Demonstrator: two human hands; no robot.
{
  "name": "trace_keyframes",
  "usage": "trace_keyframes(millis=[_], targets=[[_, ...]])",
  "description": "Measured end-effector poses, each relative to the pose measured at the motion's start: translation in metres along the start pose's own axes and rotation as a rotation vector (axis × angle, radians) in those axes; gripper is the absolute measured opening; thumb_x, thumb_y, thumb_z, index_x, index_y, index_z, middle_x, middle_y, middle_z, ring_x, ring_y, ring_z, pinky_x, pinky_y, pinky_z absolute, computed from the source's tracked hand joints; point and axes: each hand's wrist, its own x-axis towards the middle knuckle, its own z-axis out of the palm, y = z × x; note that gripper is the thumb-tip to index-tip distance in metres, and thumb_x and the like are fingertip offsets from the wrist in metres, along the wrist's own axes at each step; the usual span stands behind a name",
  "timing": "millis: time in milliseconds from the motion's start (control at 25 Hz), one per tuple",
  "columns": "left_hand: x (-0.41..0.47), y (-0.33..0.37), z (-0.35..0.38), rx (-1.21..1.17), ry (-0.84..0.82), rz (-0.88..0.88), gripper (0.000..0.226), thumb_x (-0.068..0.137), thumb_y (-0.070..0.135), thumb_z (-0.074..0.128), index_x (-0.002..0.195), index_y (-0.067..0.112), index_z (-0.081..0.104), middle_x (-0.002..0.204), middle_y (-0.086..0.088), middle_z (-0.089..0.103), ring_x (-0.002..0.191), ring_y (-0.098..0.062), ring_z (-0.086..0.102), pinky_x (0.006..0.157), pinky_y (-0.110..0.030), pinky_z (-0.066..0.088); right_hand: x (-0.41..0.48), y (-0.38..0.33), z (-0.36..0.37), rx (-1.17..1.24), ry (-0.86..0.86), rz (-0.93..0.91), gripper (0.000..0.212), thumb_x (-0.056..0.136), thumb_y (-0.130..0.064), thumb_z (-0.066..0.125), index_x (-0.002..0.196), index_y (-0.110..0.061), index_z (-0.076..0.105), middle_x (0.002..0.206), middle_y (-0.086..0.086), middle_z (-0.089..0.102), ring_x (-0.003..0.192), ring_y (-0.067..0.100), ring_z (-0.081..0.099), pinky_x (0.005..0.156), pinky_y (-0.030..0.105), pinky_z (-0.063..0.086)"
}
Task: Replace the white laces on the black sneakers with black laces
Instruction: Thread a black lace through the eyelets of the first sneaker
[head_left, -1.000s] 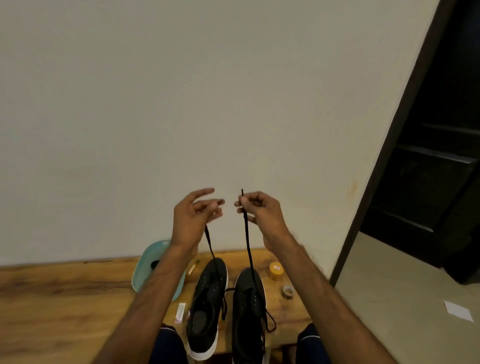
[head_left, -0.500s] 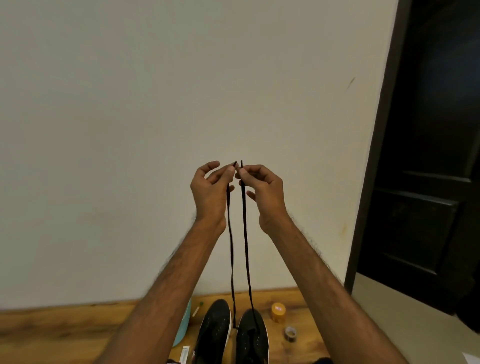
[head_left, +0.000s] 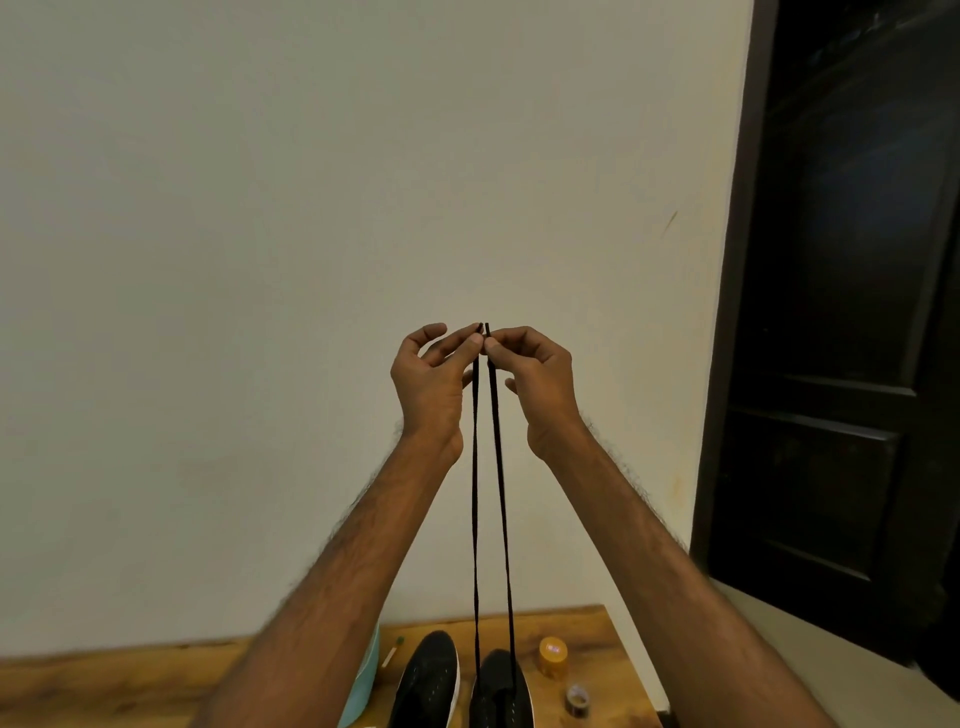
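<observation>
Both my hands are raised high in front of the wall, side by side. My left hand (head_left: 434, 382) pinches one end of a black lace (head_left: 475, 493) between thumb and fingers. My right hand (head_left: 535, 382) pinches the other end. The two strands hang almost straight down, close together, to the right black sneaker (head_left: 501, 693) on the wooden table (head_left: 104, 686). The left black sneaker (head_left: 428, 680) lies beside it, toe pointing to the wall. Only the toe halves of both shoes show at the bottom edge.
A teal bowl (head_left: 363, 686) sits left of the shoes, partly behind my left forearm. An orange-lidded jar (head_left: 553, 657) and a small tape roll (head_left: 577, 699) stand to the right near the table's end. A dark door (head_left: 841, 364) fills the right side.
My hands rose and came together with the lace ends, pulling both strands taut and level. The view tilted up, so the shoes dropped to the bottom edge.
</observation>
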Motion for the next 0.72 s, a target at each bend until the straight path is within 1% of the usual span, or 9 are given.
trace_keyframes(millis=[80,240,400,480,600,720], targets=[[-0.002,0.003,0.001,-0.007,0.001,-0.01,0.033,0.085,0.005,0.075,0.109,0.016,0.055,0.093,0.003,0.078,0.093,-0.014,0.074,0.077,-0.03,0.059,-0.001,-0.002,-0.001,-0.007,0.007,-0.003,0.012,0.091,-0.014,0.07,0.083,-0.022,0.072,0.086,-0.006,0.074,0.088,0.007,0.069,0.075,0.021,0.046],[-0.003,0.005,0.001,-0.016,0.005,-0.022,0.033,0.085,0.004,0.075,0.108,0.017,0.055,0.092,0.003,0.078,0.093,-0.015,0.074,0.079,-0.031,0.06,-0.002,-0.004,-0.001,-0.006,0.004,0.006,0.011,0.091,-0.013,0.07,0.084,-0.021,0.073,0.085,-0.006,0.074,0.085,0.004,0.069,0.075,0.021,0.046],[0.003,0.005,-0.005,0.007,-0.006,-0.013,0.032,0.085,0.003,0.074,0.108,0.016,0.054,0.091,0.004,0.078,0.09,-0.013,0.074,0.071,-0.024,0.06,0.002,-0.006,-0.005,-0.007,0.003,0.021,0.005,0.09,-0.012,0.07,0.089,-0.016,0.072,0.09,-0.001,0.075,0.086,0.006,0.069,0.072,0.017,0.046],[0.01,0.002,-0.017,0.022,0.01,-0.013,0.03,0.086,0.002,0.072,0.105,0.016,0.053,0.093,0.003,0.078,0.088,-0.011,0.073,0.071,-0.025,0.059,0.005,-0.006,-0.012,0.007,0.02,0.056,0.004,0.09,-0.012,0.07,0.09,-0.015,0.071,0.091,0.001,0.073,0.087,0.01,0.066,0.075,0.023,0.047],[0.024,-0.013,-0.049,0.084,0.07,-0.028,0.028,0.087,0.0,0.071,0.101,0.016,0.053,0.097,0.0,0.076,0.087,-0.013,0.07,0.076,-0.032,0.056,0.012,0.007,-0.031,-0.015,0.059,0.117,0.002,0.091,-0.015,0.069,0.091,-0.017,0.069,0.09,0.0,0.071,0.087,0.012,0.063,0.083,0.035,0.044],[0.035,-0.044,-0.094,0.233,0.132,0.004,0.024,0.088,-0.002,0.068,0.098,0.016,0.055,0.101,-0.003,0.074,0.089,-0.013,0.069,0.079,-0.035,0.055,0.019,0.039,-0.055,-0.062,0.088,0.158,0.003,0.092,-0.016,0.068,0.095,-0.015,0.068,0.09,0.0,0.071,0.083,0.012,0.064,0.085,0.036,0.046]])
